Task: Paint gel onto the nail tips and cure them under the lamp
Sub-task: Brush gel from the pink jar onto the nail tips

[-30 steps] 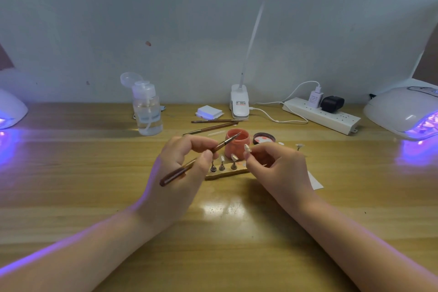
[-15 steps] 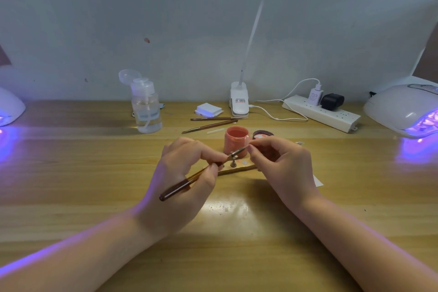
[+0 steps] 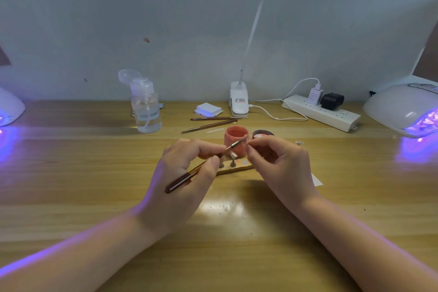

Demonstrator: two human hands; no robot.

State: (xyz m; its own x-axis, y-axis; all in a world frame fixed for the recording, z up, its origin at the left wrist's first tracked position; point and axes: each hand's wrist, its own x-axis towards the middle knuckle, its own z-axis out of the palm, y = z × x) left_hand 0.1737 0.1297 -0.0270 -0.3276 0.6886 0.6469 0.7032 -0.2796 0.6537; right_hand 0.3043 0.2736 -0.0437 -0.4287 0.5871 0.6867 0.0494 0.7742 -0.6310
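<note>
Over desk: left hand (image 3: 187,170) pinches brush (image 3: 203,167); right hand (image 3: 282,163) fingers curled.

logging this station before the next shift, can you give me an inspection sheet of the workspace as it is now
surface: wooden table, glossy, with purple glow at both ends.
job's things: brush with its tip at the nail tip; open pink gel pot behind; wooden stand with other nail tips; lit curing lamp far right, another far left.
clutter: pump bottle, two spare brushes, white pad, dark lid.
hands: left hand grips the brush; right hand pinches the nail tip.
cables: white cord from the desk lamp clip; power strip with two plugs.
surroundings: plain pale wall.
</note>
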